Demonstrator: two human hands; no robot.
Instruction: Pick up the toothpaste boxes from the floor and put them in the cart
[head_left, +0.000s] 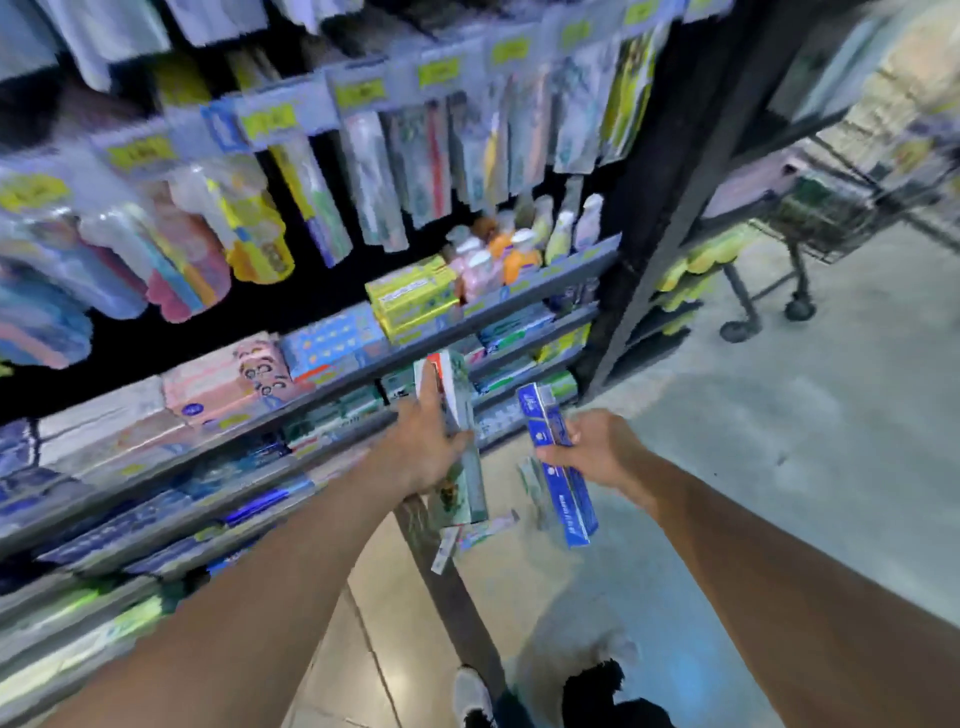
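Whole frame motion-blurred, so no writing on any box, tag or shelf label can be read; brands cannot be told. Left hand (423, 447) grips a long green-and-white toothpaste box (460, 441) with red at its top end, fingers curled round its middle, index finger laid up along it; box held in the air in front of the shelves, long axis near upright, top end leaning slightly left and away; the hand covers its left edge. Right hand (592, 452) grips a long blue toothpaste box (558, 467) round its middle; long axis steep, upper end tilted up-left toward the shelves, lower end toward the floor and the person; fingers hide part of its right face; white print on the blue side is illegible. The two boxes are near each other, not touching. A pale green box (532, 486) shows partly behind the blue one, mostly hidden; cannot tell whether it lies on the floor. Small white-and-pink toothpaste boxes (478, 535) lie on the grey floor (779, 415) just below the hands, blurred together, count unclear. Wire shopping cart (810, 218) stands well apart at upper right, basket cut by a dark shelf post (675, 182). White shoe (470, 693) at the bottom edge, cut off. Store shelves (311, 395) with stacked boxes on the left.
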